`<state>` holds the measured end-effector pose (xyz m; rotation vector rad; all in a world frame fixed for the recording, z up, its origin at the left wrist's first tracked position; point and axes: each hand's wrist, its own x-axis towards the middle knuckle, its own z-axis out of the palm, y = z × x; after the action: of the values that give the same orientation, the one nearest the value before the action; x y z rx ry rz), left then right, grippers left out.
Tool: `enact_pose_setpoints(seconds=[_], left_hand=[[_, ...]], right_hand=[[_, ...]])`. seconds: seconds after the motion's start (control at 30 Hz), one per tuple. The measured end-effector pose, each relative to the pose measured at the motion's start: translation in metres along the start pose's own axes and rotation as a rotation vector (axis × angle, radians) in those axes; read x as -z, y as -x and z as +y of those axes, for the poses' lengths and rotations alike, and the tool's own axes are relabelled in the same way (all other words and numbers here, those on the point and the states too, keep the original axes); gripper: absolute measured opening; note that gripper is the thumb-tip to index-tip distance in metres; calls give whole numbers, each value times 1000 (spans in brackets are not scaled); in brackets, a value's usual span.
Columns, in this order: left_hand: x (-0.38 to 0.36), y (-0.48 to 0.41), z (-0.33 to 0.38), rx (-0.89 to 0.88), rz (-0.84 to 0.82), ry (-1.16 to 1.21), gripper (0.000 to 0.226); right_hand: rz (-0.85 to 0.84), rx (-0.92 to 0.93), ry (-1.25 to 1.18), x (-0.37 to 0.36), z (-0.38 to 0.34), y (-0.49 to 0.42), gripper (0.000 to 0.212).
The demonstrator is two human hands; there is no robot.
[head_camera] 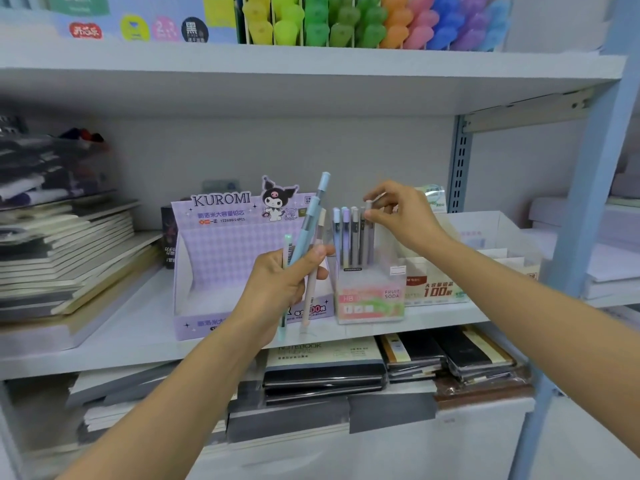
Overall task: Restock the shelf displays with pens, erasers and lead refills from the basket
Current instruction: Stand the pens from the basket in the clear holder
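Several pastel tubes (307,221) sit clamped in the left grip (284,285); the right grip (405,216) pinches a grey tube (370,240) in the Fruit Soda box (370,306).

Gripping a fan of pastel tubes (306,230) in the left hand (287,278); pinching the cap of a grey tube (369,230) with the right hand (405,216), upright among others in the clear FRUIT SODA box (370,299) on the white shelf (121,327), just beside a purple KUROMI display (214,251). Below, stacked notebooks (325,372).

Matt plastic lead tubes (353,233), glossy printed cardboard Kuromi box (214,244), painted metal shelf (138,327).
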<state>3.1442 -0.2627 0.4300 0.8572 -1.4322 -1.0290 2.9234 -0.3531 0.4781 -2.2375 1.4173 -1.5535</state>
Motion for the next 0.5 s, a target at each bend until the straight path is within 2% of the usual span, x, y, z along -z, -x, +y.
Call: enact_pose_setpoints(seconds=[0.13, 0.23, 0.27, 0.33, 0.4, 0.5], left_hand=[[0, 3, 3, 23, 8, 18, 35], [-1, 5, 4, 57, 7, 38, 33], [-1, 6, 5, 63, 1, 37, 31], [-4, 8, 5, 71, -12, 33, 30], [-8, 10, 7, 80, -30, 35, 30], [-18, 16, 10, 88, -67, 39, 31]], right_hand=[[-34, -8, 136, -6, -2, -1, 20], [-9, -12, 126, -1, -10, 2, 23], [15, -3, 69, 2, -15, 5, 24], [2, -23, -203, 7, -27, 11, 25], [-117, -79, -487, 13, -43, 18, 29], [-308, -59, -596, 17, -62, 27, 33]])
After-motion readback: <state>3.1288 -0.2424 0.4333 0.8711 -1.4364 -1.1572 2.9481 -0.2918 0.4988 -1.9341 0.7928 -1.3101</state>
